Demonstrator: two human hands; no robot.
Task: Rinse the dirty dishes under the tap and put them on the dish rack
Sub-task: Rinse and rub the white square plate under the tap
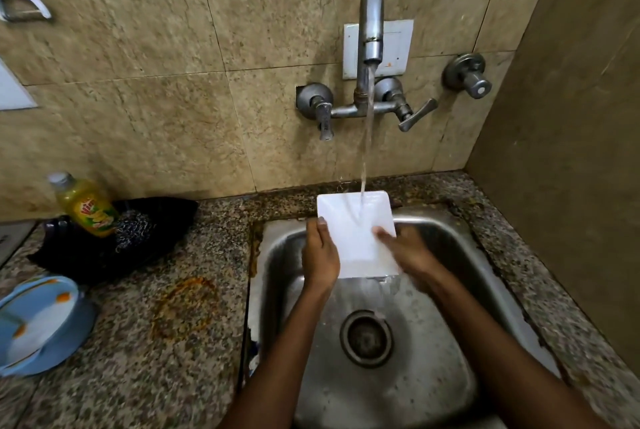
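Plate under running tap

Steel sink (304, 352) lies nearest, set in the speckled granite counter (166, 342). Above it, the left hand (320, 257) grips the left edge of a white square plate (356, 231); the blurred right hand (405, 253) lies on its face, grip unclear. Water from the chrome wall tap (371, 33) strikes the plate.

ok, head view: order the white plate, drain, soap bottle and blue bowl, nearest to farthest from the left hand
1. White plate: gripped by the left hand, under the tap.
2. Drain: in the sink, below-right.
3. Soap bottle: counter, far left.
4. Blue bowl: left edge.
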